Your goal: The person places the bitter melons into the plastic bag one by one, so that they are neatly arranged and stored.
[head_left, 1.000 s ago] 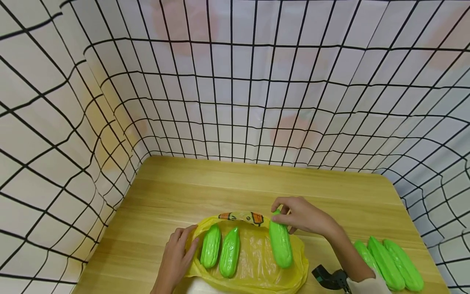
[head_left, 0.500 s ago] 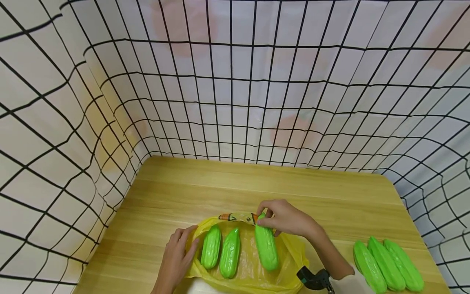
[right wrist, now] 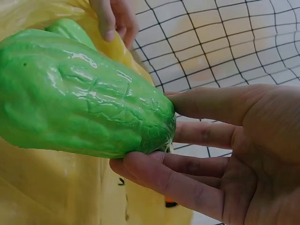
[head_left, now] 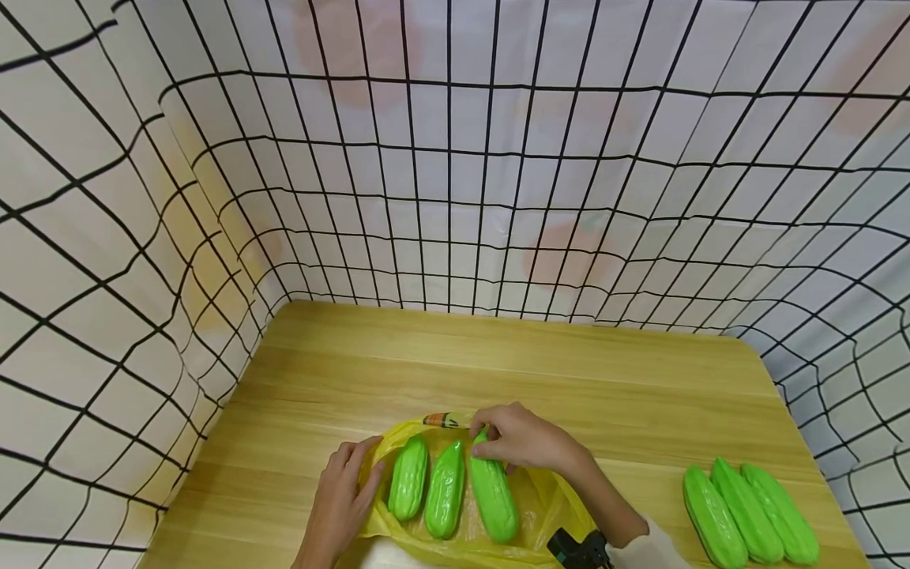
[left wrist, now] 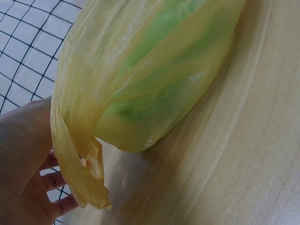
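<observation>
A yellow plastic bag [head_left: 536, 506] lies with its mouth spread wide on the table. My left hand [head_left: 343, 494] holds the bag's left rim, thumb on the inner side; in the left wrist view the bag's side and a loose handle [left wrist: 79, 176] hang by its fingers. Two glossy green cucumbers, a left one [head_left: 408, 478] and a right one [head_left: 445, 490], lie side by side in the bag. My right hand [head_left: 522, 438] pinches the far tip of a third cucumber [head_left: 494, 498], which is within the mouth beside them. The right wrist view shows thumb and fingertips around its narrow end [right wrist: 154, 122].
Three more green cucumbers [head_left: 746, 510] lie together on the wooden table [head_left: 498, 356] at the right. A black wire grid [head_left: 448, 197] over white sheeting stands along the back and both sides. A black wrist mount [head_left: 579, 549] sits at the right sleeve.
My right hand has carried its cucumber leftward across the bag's mouth, from the right side to next to the other two. The left hand stays at the bag's left rim.
</observation>
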Action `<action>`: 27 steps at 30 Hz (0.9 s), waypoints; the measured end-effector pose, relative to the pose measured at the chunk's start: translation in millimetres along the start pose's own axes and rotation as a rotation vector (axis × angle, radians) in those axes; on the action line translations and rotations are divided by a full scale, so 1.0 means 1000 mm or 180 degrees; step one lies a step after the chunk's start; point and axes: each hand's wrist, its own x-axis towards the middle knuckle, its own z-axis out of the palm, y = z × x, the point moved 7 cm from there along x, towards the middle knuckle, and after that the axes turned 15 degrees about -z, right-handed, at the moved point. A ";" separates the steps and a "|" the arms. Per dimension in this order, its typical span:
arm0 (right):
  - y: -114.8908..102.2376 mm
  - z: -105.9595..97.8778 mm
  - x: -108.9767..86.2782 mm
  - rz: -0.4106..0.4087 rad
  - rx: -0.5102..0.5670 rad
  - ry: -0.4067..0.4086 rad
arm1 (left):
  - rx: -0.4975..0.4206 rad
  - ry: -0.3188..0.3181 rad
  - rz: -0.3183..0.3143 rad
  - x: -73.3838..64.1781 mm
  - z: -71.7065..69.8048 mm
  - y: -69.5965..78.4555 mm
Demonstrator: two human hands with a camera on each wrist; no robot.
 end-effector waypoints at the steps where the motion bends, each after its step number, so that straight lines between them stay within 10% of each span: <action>1: 0.001 0.003 0.001 0.0009 -0.0010 -0.0017 | -0.0002 -0.0004 -0.0003 0.000 0.000 0.000; 27: 0.027 0.029 0.010 0.0244 -0.0612 0.0297 | 0.0031 0.0151 0.0153 -0.003 0.000 0.007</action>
